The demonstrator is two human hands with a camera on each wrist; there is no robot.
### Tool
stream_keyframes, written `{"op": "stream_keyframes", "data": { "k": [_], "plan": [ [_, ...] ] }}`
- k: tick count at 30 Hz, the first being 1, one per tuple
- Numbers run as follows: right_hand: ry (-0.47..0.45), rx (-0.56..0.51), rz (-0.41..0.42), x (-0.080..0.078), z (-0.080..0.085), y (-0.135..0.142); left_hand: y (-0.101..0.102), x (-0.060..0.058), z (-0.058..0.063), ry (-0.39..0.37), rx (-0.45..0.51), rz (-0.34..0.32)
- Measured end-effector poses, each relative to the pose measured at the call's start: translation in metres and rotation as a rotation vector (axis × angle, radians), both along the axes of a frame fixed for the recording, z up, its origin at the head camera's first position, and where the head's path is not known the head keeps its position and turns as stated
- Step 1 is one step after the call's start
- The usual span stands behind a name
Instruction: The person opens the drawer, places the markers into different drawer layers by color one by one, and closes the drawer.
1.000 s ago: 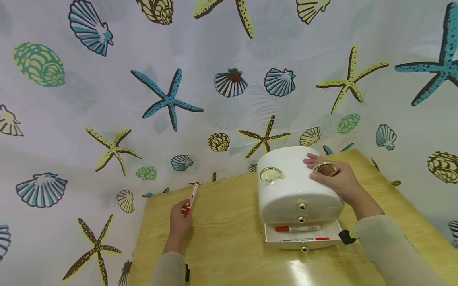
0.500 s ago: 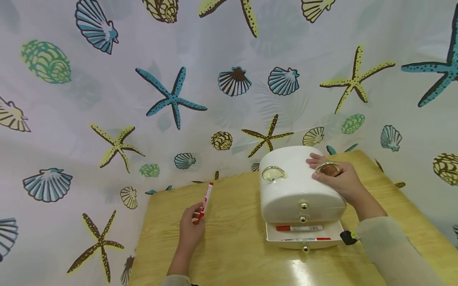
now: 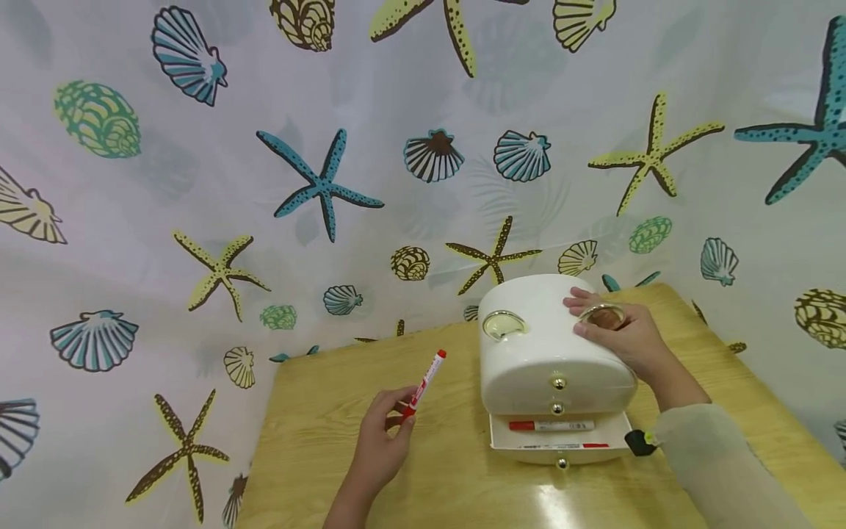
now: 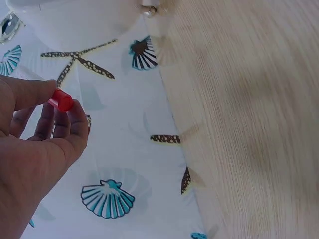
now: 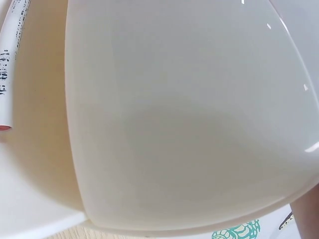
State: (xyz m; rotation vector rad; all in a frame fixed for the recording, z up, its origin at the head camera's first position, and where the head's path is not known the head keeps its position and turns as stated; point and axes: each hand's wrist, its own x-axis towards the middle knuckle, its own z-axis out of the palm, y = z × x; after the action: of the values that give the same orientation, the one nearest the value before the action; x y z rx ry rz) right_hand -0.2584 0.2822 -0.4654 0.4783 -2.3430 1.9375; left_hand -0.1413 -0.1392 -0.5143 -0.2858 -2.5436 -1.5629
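My left hand pinches a red-and-white marker near its lower red end, tilted up over the table left of a white drawer box. In the left wrist view, the thumb and fingers close on the marker's red end. My right hand rests on the box's right top, its fingers stretched out beside a gold ring-shaped handle. The lowest drawer is pulled out. Inside lie a marker with a red cap and a second red-and-white marker.
A second gold-rimmed handle is on the box's left top. Small gold knobs line its front. The box stands on a light wooden table. A white sheet printed with starfish and shells hangs behind and at the sides.
My left hand has moved right with the marker, coming closer to the box, and the marker now leans further right. The right hand has stayed on the box.
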Motion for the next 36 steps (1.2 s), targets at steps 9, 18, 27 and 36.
{"op": "stream_keyframes", "data": {
  "k": [9,18,27,36],
  "plan": [
    [-0.005,0.007,0.001,0.002,-0.002,-0.001,0.024,0.018,0.011,0.068,0.038,-0.154],
    [0.010,0.048,-0.021,0.003,0.000,0.000,0.048,0.026,0.012,0.046,0.033,-0.303],
    [0.016,0.022,-0.020,0.007,-0.001,0.000,0.075,0.021,0.011,0.159,-0.002,-0.387],
    [0.018,-0.015,-0.013,0.005,0.000,-0.003,0.088,0.013,0.012,0.213,-0.038,-0.404]
  ]
}}
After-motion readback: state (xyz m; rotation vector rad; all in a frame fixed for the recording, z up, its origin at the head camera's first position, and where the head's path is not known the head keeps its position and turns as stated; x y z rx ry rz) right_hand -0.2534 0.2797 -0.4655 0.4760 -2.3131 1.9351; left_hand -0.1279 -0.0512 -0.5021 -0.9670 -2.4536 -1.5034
